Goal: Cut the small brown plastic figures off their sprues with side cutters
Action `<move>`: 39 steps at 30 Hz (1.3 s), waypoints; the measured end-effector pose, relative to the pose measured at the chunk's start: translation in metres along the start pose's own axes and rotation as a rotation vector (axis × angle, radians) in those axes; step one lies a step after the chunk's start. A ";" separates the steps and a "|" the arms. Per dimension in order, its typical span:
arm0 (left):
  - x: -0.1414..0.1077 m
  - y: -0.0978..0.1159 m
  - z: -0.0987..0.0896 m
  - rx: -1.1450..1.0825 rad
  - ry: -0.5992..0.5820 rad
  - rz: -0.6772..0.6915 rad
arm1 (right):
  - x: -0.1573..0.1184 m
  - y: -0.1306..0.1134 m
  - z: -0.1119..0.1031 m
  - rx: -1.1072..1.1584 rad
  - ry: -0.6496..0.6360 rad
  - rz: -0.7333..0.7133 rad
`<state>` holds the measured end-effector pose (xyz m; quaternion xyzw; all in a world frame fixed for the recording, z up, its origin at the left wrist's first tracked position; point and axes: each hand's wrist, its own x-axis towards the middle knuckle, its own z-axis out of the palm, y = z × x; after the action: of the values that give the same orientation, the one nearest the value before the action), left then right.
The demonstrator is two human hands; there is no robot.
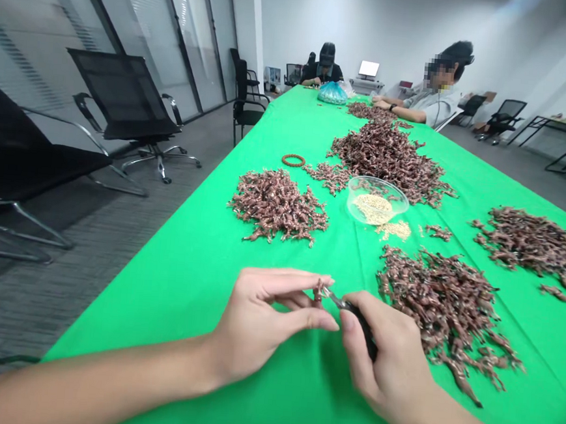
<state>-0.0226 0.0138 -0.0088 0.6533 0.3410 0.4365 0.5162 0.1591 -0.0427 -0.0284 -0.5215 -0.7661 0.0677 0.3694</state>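
Observation:
Between the thumb and fingertips of my left hand (260, 315) is a small brown animal figurine (318, 294), held upright above the green cloth; its details are too small to make out. My right hand (389, 357) is wrapped round small black-handled pliers (365, 326). Their thin metal tip meets the figurine's right side or lies very close to it. To the right of my right hand spreads a loose pile of similar brown figurines (437, 302). Another pile of figurines (278, 205) lies beyond my left hand.
A clear plastic bowl (401, 205) holds cream-coloured bits, with more bits (395, 230) spilled beside it. A large heap of figurines (390, 148), another pile (539, 248) and a brown ring (293, 160) lie on the green-covered table (174, 282). Two people sit farther along; chairs (120, 101) stand at left.

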 end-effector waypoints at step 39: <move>0.005 0.011 -0.007 -0.643 -0.427 -0.538 | 0.011 0.029 -0.030 -0.391 0.175 -0.493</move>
<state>-0.0273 0.0188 0.0034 0.4237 0.2319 0.2264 0.8458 0.1982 -0.0289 -0.0161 -0.3850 -0.8333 -0.2172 0.3319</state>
